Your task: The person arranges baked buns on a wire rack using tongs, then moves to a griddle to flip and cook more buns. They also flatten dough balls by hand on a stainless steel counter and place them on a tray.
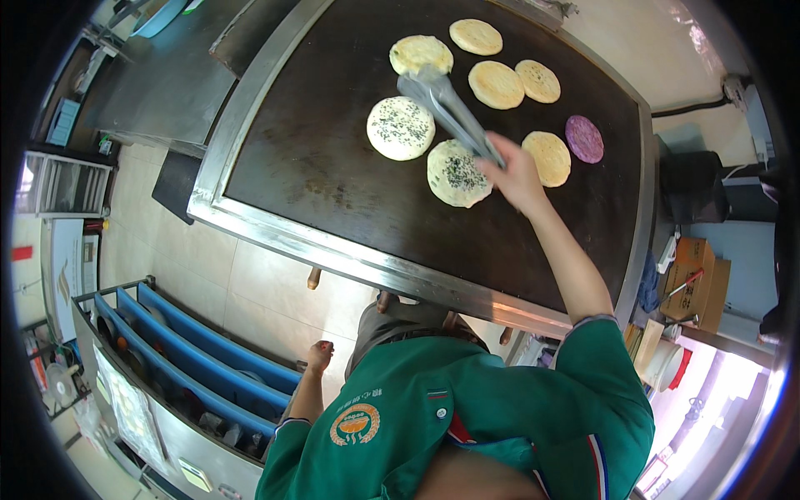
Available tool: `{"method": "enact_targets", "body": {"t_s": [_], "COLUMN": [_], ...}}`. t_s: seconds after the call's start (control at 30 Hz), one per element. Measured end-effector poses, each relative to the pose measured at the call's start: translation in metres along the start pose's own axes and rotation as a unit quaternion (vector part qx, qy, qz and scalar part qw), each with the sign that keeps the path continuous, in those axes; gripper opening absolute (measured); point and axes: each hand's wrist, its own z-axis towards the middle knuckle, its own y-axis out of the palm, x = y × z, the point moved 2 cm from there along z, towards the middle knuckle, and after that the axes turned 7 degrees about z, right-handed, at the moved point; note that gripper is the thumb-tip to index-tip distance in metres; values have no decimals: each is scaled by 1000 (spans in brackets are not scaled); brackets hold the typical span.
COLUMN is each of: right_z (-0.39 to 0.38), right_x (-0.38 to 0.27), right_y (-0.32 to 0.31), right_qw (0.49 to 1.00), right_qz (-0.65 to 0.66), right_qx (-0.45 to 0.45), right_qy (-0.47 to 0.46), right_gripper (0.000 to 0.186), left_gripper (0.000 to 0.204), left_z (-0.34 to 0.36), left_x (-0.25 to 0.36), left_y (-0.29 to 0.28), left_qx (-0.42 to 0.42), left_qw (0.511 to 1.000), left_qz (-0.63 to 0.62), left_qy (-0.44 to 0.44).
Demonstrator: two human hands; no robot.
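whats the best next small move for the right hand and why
Probably ease the tongs onto the near edge of the golden flatbread: the right hand holds them with their blurred ends overlapping that edge in view, though contact can't be told.

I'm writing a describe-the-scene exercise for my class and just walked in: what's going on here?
The person's right hand grips metal tongs, their blurred tips over the near edge of a pale flatbread on the dark griddle; whether they touch it is unclear. Seven other flatbreads lie there too, including two thickly topped with dark seeds and a purple one. The left hand hangs away from the griddle.
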Motion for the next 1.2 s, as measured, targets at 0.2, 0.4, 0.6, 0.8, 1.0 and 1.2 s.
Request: {"method": "enact_targets", "body": {"t_s": [0.2,0.4,0.6,0.8,1.0,1.2], "right_z": [-191,-145,-110,-157,-128,-30], "right_x": [-19,20,15,-9,10,12], "right_y": [-41,-12,-26,-15,14,48], "right_qw": [828,852,984,993,843,924], "right_qz": [306,398,-35,-72,371,276], "right_qx": [-147,-50,139,10,-123,-64], "right_qy": [447,335,109,88,370,258], "right_gripper": [36,21,42,55,25,19], "left_gripper": [26,29,28,28,27,26], "left_z": [16,39,41,29,20,15], "left_x": [5,46,82,56,33,49], "left_y": [-7,-19,-28,-23,-16,-17], "left_qx": [-27,-57,-23,-59,-76,-29], "left_qw": [998,989,989,990,994,996], "left_qz": [57,123,53,71,42,44], "left_qy": [5,65,139,109,71,73]}}
